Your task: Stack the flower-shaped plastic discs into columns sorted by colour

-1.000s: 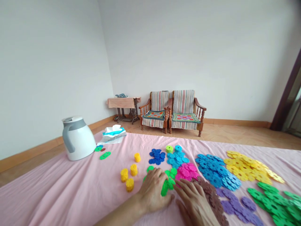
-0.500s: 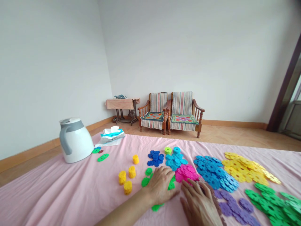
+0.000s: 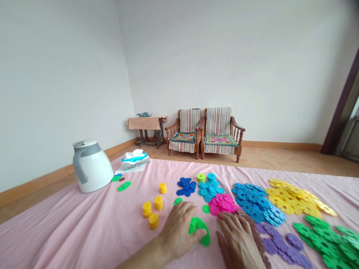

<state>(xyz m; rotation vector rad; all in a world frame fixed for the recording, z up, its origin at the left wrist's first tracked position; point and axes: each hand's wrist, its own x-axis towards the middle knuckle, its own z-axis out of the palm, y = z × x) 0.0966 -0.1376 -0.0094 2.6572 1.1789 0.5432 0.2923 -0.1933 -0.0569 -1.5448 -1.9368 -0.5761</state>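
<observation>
Green discs (image 3: 200, 224) overlap, seemingly notched, partly hidden.

No text can be read. On the near side of the tissue box (image 3: 135, 163), dark print is carried in what seem to be 2 rows, but the characters are too small and blurred for words to be made out.

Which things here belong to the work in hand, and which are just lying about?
In the work: green discs at the left hand; pink discs and brown discs at the right hand; yellow stacks.

Lying about: jug; tissue box; armchairs; side table.
</observation>
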